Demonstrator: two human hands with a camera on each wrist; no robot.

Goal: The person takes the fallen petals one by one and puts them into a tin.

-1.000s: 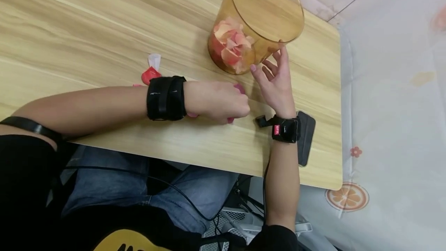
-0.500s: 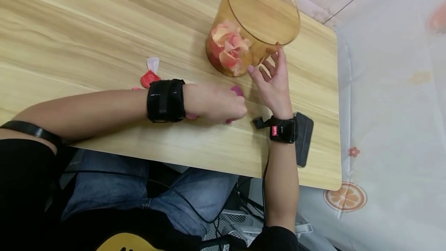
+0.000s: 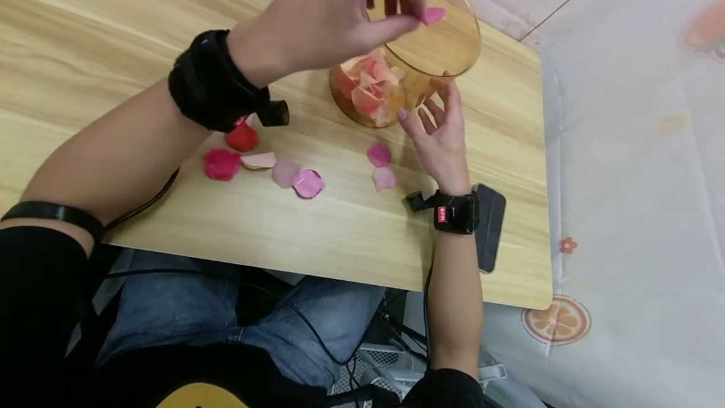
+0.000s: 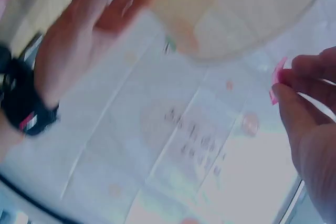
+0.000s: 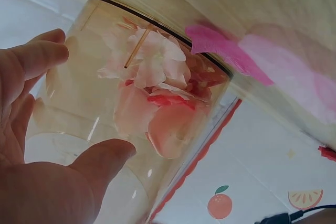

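Nearest the person, loose petals point(image 3: 308, 182) lay scattered on the wooden worktop point(image 3: 113, 30); a dark flat object point(image 3: 490, 225) sat under the right wrist, its kind unclear. Just beyond, the right hand point(image 3: 438, 137) rested against the amber jar point(image 3: 408, 74) with fingers relaxed and spread, steadying its wall without curling round it; more petals sat heaped inside. Farthest, the left hand point(image 3: 334, 14) hovered over the jar's open mouth, thumb and fingertips pinching one pink petal point(image 3: 433, 15). Judged from here, the light petal could drift past the rim, or the raised wrist could knock the jar. The left wrist view was blurred; the jar's far rim was cut off.
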